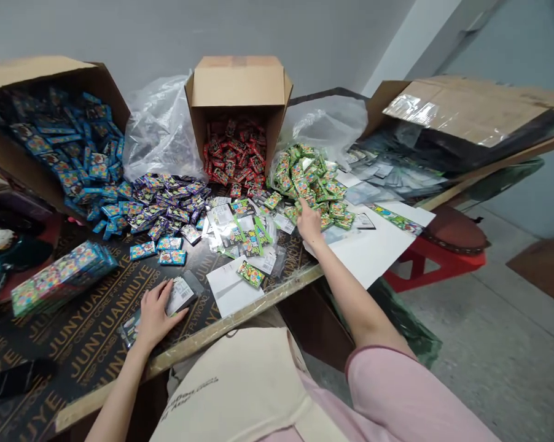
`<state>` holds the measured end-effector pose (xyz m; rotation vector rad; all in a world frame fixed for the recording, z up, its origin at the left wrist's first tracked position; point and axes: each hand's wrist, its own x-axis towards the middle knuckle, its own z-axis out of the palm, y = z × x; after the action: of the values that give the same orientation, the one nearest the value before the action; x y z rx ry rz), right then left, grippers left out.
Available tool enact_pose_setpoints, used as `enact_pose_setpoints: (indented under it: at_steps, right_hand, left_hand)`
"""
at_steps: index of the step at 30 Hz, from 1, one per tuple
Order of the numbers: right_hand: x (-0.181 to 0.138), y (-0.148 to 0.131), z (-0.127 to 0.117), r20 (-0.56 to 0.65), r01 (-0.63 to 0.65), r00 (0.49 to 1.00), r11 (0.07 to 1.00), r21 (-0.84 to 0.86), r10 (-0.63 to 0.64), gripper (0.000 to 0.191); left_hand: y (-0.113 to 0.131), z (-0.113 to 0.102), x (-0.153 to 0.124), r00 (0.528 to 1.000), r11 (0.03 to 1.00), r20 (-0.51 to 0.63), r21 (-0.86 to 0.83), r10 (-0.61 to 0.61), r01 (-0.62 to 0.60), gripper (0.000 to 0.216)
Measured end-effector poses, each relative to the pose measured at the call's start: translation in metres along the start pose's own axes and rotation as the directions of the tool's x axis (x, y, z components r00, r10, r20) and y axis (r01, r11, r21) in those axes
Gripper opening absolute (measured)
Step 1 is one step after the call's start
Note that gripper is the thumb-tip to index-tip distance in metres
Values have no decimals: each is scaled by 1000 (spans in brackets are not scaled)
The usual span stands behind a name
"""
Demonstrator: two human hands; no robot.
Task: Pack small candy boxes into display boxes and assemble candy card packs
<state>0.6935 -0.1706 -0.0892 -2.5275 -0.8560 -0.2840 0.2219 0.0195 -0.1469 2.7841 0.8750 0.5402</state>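
My left hand (157, 312) lies with fingers stretched and thumb apart over a clear plastic sleeve (183, 294) with a white label, pressing it to the table. My right hand (309, 222) reaches into the front of a pile of small green packets (304, 175); its fingers are bent down among them, and what they grip, if anything, is hidden. Between my hands, a green packet (251, 274) rests on a white sheet (228, 285). Behind it are clear sleeves with green-and-black cards (247, 227). Several blue packets (171, 256) lie ahead of my left hand.
Cardboard boxes hold blue packets (81, 147) at left and red packets (237, 150) in the middle. Purple packets (166, 199) are heaped between them. An open carton (470, 110) spills clear sleeves at right. Stacked display strips (65, 276) stand at left. A red stool (456, 245) is beyond the table edge.
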Motion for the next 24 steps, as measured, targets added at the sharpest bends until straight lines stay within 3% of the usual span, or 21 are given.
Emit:
enact_pose_setpoints:
  at_steps: [2,3,6,8,10,13,14,15,16,18,19,20,22,24]
  right_hand:
    - [-18,-28,-10,-100,89,993,957,274,-63,46]
    - [-31,-48,-13,-131,154,986,890,429,-108,44]
    - [-80,-113,-14,-1,213,949,636,741,-316,43]
    - [-114,-153,-10,119,132,888,492,861,-445,45]
    - [-140,-183,-6,178,58,836,405,912,-519,47]
    - [-157,-205,-1,128,116,808,368,922,-575,55]
    - [-158,-208,0,76,190,794,365,911,-603,58]
    - [-158,-209,2,13,284,765,356,890,-644,60]
    - [-158,-209,3,-51,386,718,337,859,-694,61]
    - [-159,-209,6,-138,556,579,265,787,-803,65]
    - [-160,-209,8,-153,606,505,222,764,-850,67]
    - [-162,-209,8,-149,629,436,182,756,-888,69]
    - [-167,-210,8,-115,626,344,137,768,-932,82]
    - [-168,-211,6,-76,602,345,159,783,-936,98]
  left_hand:
    - [18,-7,7,994,999,-109,-53,-9,3,67]
    - [30,-11,11,987,995,-157,-98,-21,6,64]
    - [74,-24,27,982,968,-190,-251,-26,-22,61]
    - [98,-30,38,982,960,-186,-269,26,-76,68]
    - [112,-35,45,986,958,-168,-279,16,-63,68]
    - [114,-44,45,974,874,-132,-476,-182,98,70]
    - [112,-47,44,956,771,-91,-614,-278,166,71]
    - [108,-49,42,931,604,-9,-763,-365,230,70]
    - [105,-50,40,902,378,116,-880,-416,288,66]
    - [100,-51,38,844,-96,381,-923,-377,373,55]
    - [98,-49,37,823,-263,456,-886,-340,382,48]
    - [97,-48,37,810,-367,487,-855,-328,366,41]
    - [96,-46,37,794,-453,481,-841,-372,297,28]
    - [96,-46,37,786,-477,485,-833,-383,281,27]
